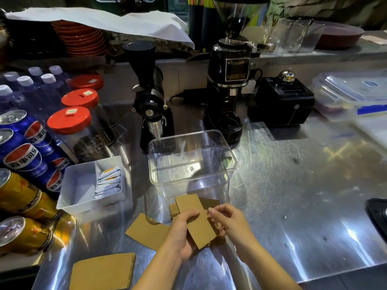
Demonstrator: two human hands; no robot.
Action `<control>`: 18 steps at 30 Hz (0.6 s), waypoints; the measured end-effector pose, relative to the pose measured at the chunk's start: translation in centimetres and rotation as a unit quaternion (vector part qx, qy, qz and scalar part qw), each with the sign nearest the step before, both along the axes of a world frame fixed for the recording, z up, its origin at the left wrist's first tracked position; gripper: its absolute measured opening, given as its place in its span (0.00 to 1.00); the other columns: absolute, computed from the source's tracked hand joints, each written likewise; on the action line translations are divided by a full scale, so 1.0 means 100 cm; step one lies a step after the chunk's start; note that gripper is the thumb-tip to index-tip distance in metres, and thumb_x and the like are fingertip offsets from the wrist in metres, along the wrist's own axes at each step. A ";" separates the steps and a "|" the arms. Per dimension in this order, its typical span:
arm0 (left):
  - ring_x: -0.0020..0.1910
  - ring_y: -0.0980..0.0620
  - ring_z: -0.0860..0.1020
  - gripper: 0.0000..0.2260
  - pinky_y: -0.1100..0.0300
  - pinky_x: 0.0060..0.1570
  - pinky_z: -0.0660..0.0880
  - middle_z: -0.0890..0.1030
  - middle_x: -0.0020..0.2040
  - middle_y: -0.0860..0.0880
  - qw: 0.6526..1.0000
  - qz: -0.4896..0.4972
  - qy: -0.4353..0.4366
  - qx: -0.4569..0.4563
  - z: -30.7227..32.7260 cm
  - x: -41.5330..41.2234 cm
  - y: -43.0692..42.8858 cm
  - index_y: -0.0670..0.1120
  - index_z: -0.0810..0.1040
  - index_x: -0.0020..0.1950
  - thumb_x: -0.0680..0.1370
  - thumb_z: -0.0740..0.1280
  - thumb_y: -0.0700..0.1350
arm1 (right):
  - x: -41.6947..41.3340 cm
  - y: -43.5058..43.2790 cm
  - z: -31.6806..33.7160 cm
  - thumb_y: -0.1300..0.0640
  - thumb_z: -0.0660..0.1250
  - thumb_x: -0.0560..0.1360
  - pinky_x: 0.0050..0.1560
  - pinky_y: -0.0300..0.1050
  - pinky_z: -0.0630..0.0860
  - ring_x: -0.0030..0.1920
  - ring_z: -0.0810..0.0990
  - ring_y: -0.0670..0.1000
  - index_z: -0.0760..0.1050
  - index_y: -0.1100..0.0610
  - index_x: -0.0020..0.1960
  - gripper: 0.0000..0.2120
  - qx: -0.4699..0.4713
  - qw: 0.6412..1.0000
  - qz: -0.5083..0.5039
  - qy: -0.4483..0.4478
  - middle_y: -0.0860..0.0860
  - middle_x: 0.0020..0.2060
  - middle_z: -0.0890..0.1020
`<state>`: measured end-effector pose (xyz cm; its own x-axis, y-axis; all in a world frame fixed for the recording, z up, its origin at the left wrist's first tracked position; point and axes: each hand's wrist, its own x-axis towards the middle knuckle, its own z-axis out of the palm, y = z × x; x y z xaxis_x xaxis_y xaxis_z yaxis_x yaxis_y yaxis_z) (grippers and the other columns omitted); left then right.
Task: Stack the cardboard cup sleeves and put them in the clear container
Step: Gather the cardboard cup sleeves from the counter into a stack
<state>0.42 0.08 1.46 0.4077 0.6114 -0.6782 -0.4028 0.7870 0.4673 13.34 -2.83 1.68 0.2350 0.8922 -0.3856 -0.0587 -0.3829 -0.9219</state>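
My left hand (181, 235) grips a small bunch of flat brown cardboard cup sleeves (196, 218), thumb across the top one. My right hand (228, 221) pinches the bunch's right edge with its fingertips. The sleeves in the bunch are fanned out, not aligned. Just beyond the hands stands the clear container (191, 162), a rectangular plastic tub with nothing in it. One loose sleeve (147, 232) lies flat on the steel counter left of my left hand. A low stack of sleeves (102, 272) lies at the near left.
A white tray of sachets (73, 197) sits left of the container. Soda cans (23, 155) and red-lidded jars (70, 120) crowd the left edge. Two black coffee grinders (227, 86) and a black box with a bell (285, 101) stand behind. A lidded plastic box (351, 93) sits far right.
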 end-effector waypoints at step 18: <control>0.39 0.45 0.82 0.12 0.49 0.40 0.79 0.84 0.39 0.41 0.990 0.133 -0.025 0.049 -0.008 -0.035 0.004 0.37 0.81 0.45 0.66 0.68 0.42 | -0.009 0.011 -0.028 0.48 0.68 0.67 0.54 0.48 0.67 0.56 0.72 0.56 0.68 0.57 0.54 0.21 -0.109 0.898 0.068 -0.421 0.54 0.54 0.75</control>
<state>-3.13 0.51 0.63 0.2549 0.7628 -0.5943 -0.6137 0.6026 0.5102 12.47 -1.71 -1.14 0.4204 0.8592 -0.2916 0.6851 -0.5113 -0.5189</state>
